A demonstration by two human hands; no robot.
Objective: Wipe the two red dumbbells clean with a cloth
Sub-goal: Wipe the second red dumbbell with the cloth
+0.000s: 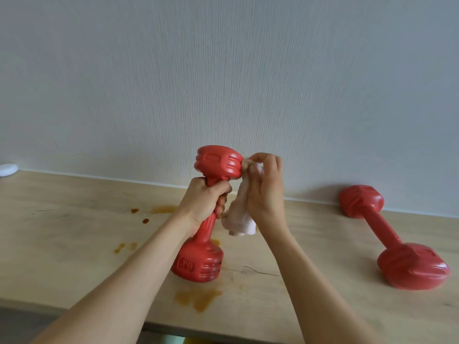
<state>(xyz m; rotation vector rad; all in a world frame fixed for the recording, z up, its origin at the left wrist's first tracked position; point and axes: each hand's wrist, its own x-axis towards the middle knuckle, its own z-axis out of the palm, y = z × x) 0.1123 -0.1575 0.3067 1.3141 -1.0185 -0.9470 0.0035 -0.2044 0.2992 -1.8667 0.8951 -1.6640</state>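
Both hands work on one dumbbell: the left hand [205, 198] is closed firmly around the handle of the near dumbbell [207, 214], and the right hand [264, 187] pinches a pale cloth [237, 218] and presses its upper part against the side of the top head. This dumbbell stands almost upright, a little tilted, with its lower head resting on the wooden worktop [310, 244]; I think it is held so because the worktop carries the weight while the upper head is free for wiping from every side. The rest of the cloth hangs down loose between the two hands, just beside the handle. The second dumbbell [390, 234] lies on its side to the right, well apart, with its far head close to the wall [223, 70]; nobody touches it, and whether it is already clean I cannot tell. Several brown stains [197, 297] are on the worktop around the base of the standing dumbbell, so the lower head may become dirty again if it slides through them. A small white object [7, 169] is at the far left edge.
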